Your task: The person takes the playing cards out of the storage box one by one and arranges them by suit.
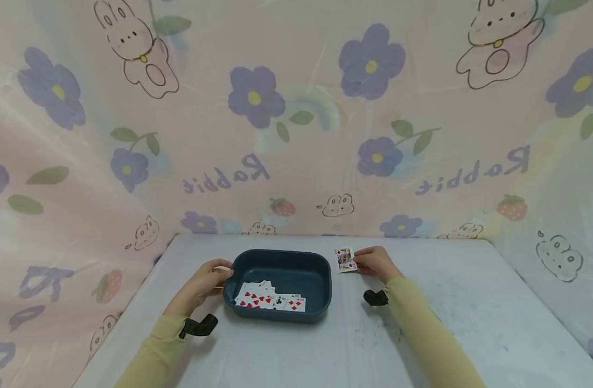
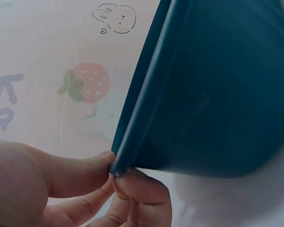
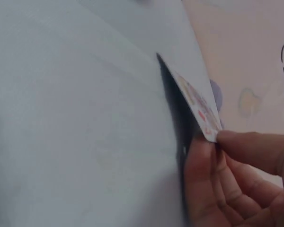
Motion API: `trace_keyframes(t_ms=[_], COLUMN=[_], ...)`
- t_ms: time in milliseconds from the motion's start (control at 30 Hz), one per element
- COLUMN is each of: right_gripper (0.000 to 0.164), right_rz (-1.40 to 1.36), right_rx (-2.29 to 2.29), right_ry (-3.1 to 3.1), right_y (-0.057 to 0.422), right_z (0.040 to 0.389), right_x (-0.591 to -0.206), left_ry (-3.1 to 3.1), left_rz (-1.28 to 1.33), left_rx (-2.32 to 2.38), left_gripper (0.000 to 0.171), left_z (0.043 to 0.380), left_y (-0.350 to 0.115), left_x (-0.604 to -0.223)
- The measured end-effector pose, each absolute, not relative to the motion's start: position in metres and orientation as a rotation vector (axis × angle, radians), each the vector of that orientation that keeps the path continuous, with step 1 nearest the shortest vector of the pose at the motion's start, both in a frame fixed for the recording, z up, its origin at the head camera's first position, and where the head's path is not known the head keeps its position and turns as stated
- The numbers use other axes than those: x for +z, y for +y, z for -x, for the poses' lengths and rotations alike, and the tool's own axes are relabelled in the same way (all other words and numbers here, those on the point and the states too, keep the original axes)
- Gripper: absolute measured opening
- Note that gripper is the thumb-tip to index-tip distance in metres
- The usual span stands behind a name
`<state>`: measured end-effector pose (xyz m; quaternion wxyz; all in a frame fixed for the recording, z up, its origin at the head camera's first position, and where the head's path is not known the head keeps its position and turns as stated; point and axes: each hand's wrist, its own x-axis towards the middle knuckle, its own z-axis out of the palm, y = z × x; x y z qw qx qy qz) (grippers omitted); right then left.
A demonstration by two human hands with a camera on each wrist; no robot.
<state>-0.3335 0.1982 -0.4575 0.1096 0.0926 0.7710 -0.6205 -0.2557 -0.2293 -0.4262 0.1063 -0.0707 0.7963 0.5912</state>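
A dark blue rectangular basin (image 1: 320, 315) with rounded corners stands on the white table. My left hand (image 1: 201, 283) pinches its left rim; in the left wrist view the thumb (image 2: 80, 175) lies on one side of the basin's wall (image 2: 217, 94) and curled fingers on the other. Several playing cards (image 1: 255, 297) lie face up and overlapping inside, red suits and a club among them. To the right of the basin, my right hand (image 1: 376, 263) holds a face-up playing card (image 1: 345, 260), a red-suit picture card, pinched by its edge between thumb and fingers (image 3: 199, 175).
The white tabletop (image 1: 296, 355) carries faint dark smudges at the right. Behind and beside it hangs a pink curtain (image 1: 306, 156) printed with rabbits and flowers. Each wrist wears a black mount (image 1: 199, 325) near the sleeve.
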Motion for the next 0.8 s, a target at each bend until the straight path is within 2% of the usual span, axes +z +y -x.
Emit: trace_keyframes(t_ms=[500,800], right_gripper=[0.028,0.030], right_rz=[-0.335,-0.233], right_rx=[-1.869,-1.718], right_ry=[2.299,2.436], right_y=[0.190,0.193], right_z=[0.338,0.337], right_x=[-0.454,-0.448], left_ry=[2.346,2.350], left_rz=[0.231,0.238], left_rx=[1.749,1.730], left_gripper=[0.033,0.033], left_z=[0.259,0.259], left_y=[-0.230,-0.229], left_x=[-0.424,-0.424])
